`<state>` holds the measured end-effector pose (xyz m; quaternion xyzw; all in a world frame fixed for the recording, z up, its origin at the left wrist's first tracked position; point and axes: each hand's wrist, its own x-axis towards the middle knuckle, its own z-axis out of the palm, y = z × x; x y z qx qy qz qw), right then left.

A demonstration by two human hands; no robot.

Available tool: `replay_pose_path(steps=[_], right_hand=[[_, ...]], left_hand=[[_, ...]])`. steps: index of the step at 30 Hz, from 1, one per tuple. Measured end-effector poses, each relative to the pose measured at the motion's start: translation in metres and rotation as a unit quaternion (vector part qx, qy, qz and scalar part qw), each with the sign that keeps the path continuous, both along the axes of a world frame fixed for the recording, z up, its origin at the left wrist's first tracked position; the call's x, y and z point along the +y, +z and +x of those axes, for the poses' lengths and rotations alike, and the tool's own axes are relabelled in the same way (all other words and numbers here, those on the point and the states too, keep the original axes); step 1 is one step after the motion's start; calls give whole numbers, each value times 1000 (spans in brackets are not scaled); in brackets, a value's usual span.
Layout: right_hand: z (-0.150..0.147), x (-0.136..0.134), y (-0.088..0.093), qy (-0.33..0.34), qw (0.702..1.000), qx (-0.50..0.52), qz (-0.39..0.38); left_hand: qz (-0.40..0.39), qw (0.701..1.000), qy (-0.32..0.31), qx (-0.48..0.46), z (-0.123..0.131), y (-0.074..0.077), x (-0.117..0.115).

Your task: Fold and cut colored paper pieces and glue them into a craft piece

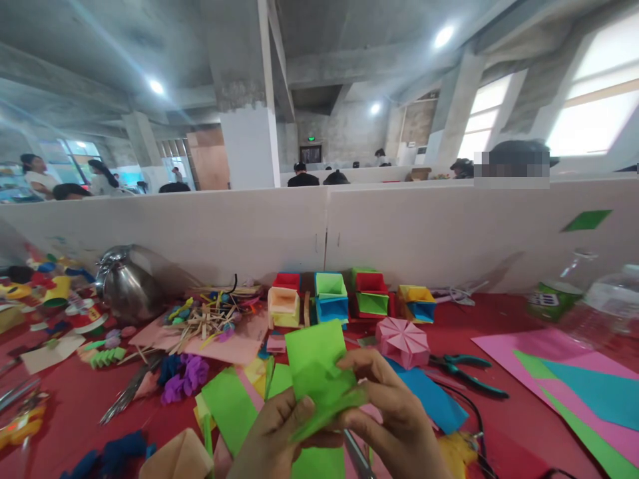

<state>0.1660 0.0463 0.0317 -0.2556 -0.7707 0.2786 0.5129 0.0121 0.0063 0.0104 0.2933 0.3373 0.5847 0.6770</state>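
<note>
Between my two hands is a piece of bright green paper, partly folded, its upper part standing upright and its lower edge bent toward me. My left hand grips it at the lower left, thumb on the front. With thumb and fingers, my right hand pinches its right side and the fold. Underneath lie loose green sheets and pink strips. A metal tool, perhaps scissors, shows partly below my right hand. Just beyond the paper sits a pink folded paper box.
Small coloured paper boxes line the white partition. Teal-handled pliers and large coloured sheets lie to the right, near clear bottles. Leftward are a steel jug, wooden sticks and purple crepe paper.
</note>
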Motion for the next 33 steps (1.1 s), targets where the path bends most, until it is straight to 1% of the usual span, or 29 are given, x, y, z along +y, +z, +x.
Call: replay_pose_path(steps=[2,4,7,9,11,13,15,17,19,21,23,25,27,28,31,33], right_hand=[[-5,-1,-1,-32,998,22,-48],[-8,-2,-1,-44,995,23,-82],[-8,-4,1,-36,993,12,-112],[-7,-5,3,-26,993,10,-116],[-5,-6,7,1,992,3,-125],[-4,-7,10,39,990,-1,-132],[-4,-7,12,55,990,2,-127],[-4,-8,13,43,992,9,-117],[-4,-8,11,43,993,8,-114],[-1,-8,8,75,990,1,-119],[2,-7,5,104,987,-20,-123],[5,-5,3,110,985,-44,-122],[6,-3,3,103,988,-40,-111],[5,-2,3,94,990,-28,-105],[2,-1,6,37,993,6,-109],[0,-1,7,-8,992,10,-128]], left_hand=[[-9,1000,19,-16,-1,-4,0],[-3,999,24,-35,-3,-6,-1],[54,998,12,-22,-4,-4,-3],[79,997,1,14,-3,2,-4],[71,997,-17,30,-2,9,-5],[67,997,-30,4,-1,14,-5],[82,996,-29,-33,-1,16,-5],[70,996,-18,-47,-1,15,-4],[29,998,7,-48,-2,12,-2],[-4,997,42,-58,-4,9,0],[-13,994,76,-74,-5,7,3],[-13,991,104,-82,-6,7,5],[-10,991,111,-75,-5,9,5],[-5,993,101,-64,-5,10,4],[25,999,36,9,-3,12,-1],[44,997,14,65,-3,12,-4]])
